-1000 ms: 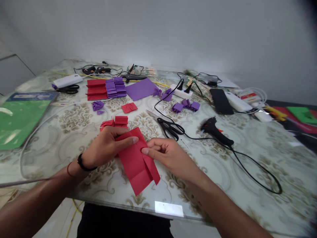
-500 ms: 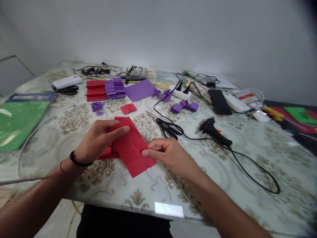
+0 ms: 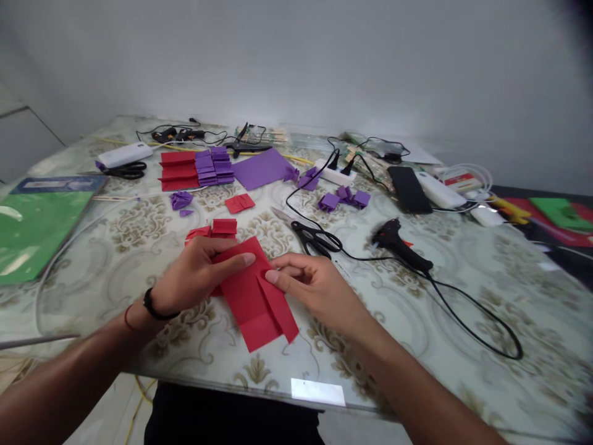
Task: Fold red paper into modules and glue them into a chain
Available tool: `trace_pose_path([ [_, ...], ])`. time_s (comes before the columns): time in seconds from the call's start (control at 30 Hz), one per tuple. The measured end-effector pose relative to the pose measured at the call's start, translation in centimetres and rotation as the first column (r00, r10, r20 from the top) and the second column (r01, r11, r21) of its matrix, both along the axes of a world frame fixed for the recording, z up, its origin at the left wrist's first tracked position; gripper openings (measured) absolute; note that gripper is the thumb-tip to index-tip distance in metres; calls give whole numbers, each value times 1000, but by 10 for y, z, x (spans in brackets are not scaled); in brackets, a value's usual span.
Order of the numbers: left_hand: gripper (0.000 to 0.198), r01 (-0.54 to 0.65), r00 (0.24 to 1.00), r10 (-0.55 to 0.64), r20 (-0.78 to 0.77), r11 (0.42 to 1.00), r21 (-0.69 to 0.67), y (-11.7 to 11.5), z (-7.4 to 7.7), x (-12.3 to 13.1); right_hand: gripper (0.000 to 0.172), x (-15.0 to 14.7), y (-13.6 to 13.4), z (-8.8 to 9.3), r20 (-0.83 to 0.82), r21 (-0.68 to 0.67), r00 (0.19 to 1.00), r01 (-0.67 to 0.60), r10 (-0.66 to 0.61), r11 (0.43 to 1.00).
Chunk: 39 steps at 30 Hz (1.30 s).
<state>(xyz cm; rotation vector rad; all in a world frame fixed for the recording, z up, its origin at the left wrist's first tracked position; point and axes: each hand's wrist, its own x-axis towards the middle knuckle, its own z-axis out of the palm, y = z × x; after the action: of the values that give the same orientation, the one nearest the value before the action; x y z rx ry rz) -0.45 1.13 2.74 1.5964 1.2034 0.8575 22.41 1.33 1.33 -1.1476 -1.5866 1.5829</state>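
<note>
A creased sheet of red paper is held slanted above the near part of the table, a long flap along its right side standing apart from the rest. My left hand pinches its upper left, thumb on top. At the upper right edge, my right hand grips the flap between thumb and fingers. Folded red paper pieces lie just behind my left hand, partly hidden by it. Black-handled scissors rest beyond my right hand, blades pointing away to the left.
A black glue gun lies right, its cord looping forward. Behind are pleated red paper, pleated purple paper, a flat purple sheet and a white power strip. A phone lies back right, a green paper pack left.
Both hands have brought the red paper slightly nearer and to the right. My right hand has shifted up its edge, and the side flap now stands apart. More of the folded pieces behind shows.
</note>
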Motion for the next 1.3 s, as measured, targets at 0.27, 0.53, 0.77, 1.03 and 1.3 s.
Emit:
trace_pose_path([
  [0.27, 49, 206, 972, -208, -107, 978, -26, -5, 3, 9, 27, -1, -2, 2, -33, 74, 999, 25, -23, 997],
  [0.53, 49, 244, 962, -246, -117, 969, -30, -5, 0, 11, 32, -1, -3, 0, -39, 95, 999, 31, -27, 995],
  [0.77, 45, 257, 960, -263, -96, 964, -74, -5, -1, 10, 29, -3, -4, 0, -33, 166, 999, 19, -14, 986],
  [1.03, 37, 313, 933, -329, -143, 941, -124, -5, -3, 11, 26, -1, -4, 2, -28, 189, 998, -48, 54, 981],
  [1.3, 47, 197, 952, -196, -234, 980, -20, -4, 2, 9, 21, 3, 0, -1, -1, 144, 1000, -18, 18, 989],
])
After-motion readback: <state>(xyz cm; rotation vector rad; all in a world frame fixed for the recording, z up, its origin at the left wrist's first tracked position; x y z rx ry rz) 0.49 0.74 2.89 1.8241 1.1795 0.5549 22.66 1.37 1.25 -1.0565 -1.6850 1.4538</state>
